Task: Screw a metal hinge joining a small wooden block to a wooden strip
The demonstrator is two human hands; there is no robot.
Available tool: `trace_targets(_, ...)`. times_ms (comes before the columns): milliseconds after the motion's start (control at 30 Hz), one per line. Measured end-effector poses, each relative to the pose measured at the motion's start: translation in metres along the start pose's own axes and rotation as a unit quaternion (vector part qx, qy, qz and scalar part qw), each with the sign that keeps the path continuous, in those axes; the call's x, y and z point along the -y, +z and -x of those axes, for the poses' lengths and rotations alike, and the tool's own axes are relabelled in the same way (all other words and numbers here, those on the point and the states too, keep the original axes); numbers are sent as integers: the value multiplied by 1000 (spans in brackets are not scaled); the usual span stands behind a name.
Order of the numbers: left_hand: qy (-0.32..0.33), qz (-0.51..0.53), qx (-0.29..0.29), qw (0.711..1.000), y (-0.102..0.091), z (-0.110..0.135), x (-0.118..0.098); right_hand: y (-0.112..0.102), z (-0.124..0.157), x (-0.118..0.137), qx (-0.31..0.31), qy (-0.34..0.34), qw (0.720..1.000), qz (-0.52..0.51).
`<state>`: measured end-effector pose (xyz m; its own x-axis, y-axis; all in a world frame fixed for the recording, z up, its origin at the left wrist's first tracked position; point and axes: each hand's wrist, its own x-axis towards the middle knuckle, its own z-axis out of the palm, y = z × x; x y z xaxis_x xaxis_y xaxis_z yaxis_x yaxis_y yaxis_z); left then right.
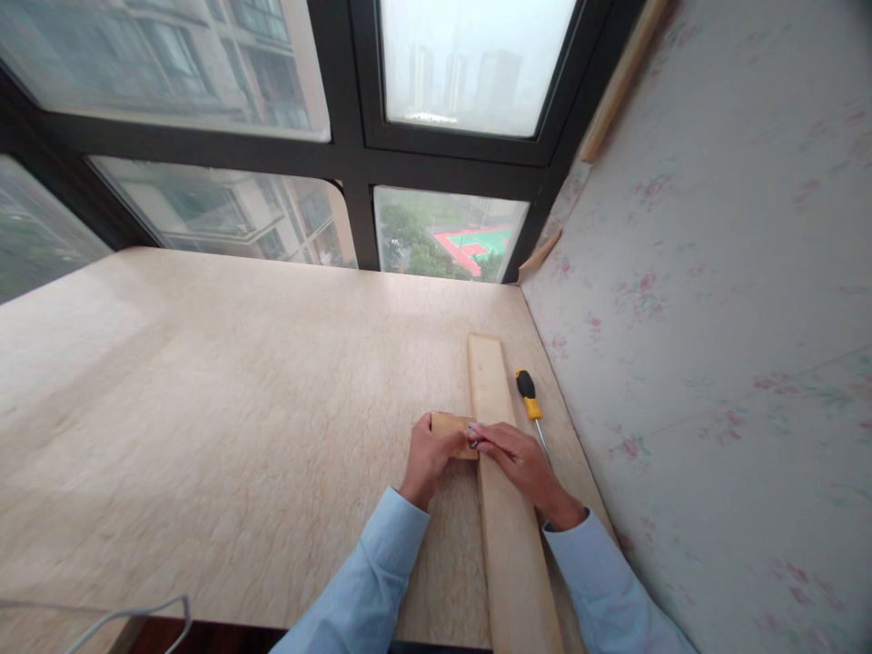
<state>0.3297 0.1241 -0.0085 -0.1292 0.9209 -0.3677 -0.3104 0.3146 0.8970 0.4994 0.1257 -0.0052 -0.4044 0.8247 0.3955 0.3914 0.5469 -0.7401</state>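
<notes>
A long pale wooden plank lies on the marble-patterned counter, running away from me beside the wall. A small wooden block butts against the plank's left edge. My left hand is closed around that block. My right hand rests across the plank, and its fingertips pinch a small item at the joint between block and plank; it is too small to name. Both arms wear light blue sleeves.
A screwdriver with a yellow and black handle lies between the plank and the floral-papered wall on the right. Dark-framed windows close the counter's far side. A white cable loops at the lower left edge.
</notes>
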Motion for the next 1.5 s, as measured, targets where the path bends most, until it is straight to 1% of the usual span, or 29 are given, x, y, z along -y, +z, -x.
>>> trace_targets(167,-9,0,-2,1000,0,1,0,-1,1,-1,12,-19,1000,0)
trace_targets(300,-24,4,5,1000,1,4,-3,2,-1,6,-18,-14,999,25)
trace_targets(400,-31,8,3,999,3,6,-6,4,-2,10,-34,3,997,67)
trace_targets(533,-33,6,-4,999,4,7,-8,6,-1,10,-50,20,992,110)
trace_targets(633,-28,7,-9,1000,5,7,-9,7,-1,10,-52,25,994,96)
trace_targets(733,-20,4,-13,1000,5,8,-8,3,-2,10,-58,36,996,59)
trace_targets(800,-21,-2,-14,1000,5,7,-7,-4,-3,10,-88,50,994,44)
trace_targets(867,-23,-3,-13,1000,5,7,-6,-13,-3,6,-151,71,985,53)
trace_targets(933,-24,-1,-12,1000,4,6,-5,-24,-3,-3,-218,98,967,87)
trace_targets(1000,-26,-4,-13,1000,4,6,-4,-34,0,-17,-253,131,948,141)
trace_targets(1067,-27,-11,-13,999,4,6,-4,-40,5,-33,-248,165,933,203)
trace_targets(1167,-26,-23,-13,999,4,6,-6,-43,11,-50,-184,200,925,265)
trace_targets(1233,-27,-26,-13,999,4,7,-7,-42,12,-54,-154,219,923,277)
trace_targets(1300,-27,-20,-12,999,4,8,-8,-41,12,-53,-155,244,922,259)
trace_targets(1367,-29,-12,-11,999,4,8,-9,-42,9,-50,-180,273,924,197)
trace_targets(1433,-30,-8,-13,999,4,8,-9,-44,5,-45,-227,299,923,82)
trace_targets(1500,-27,-10,-13,999,4,8,-9,-47,2,-39,-274,299,912,-65)
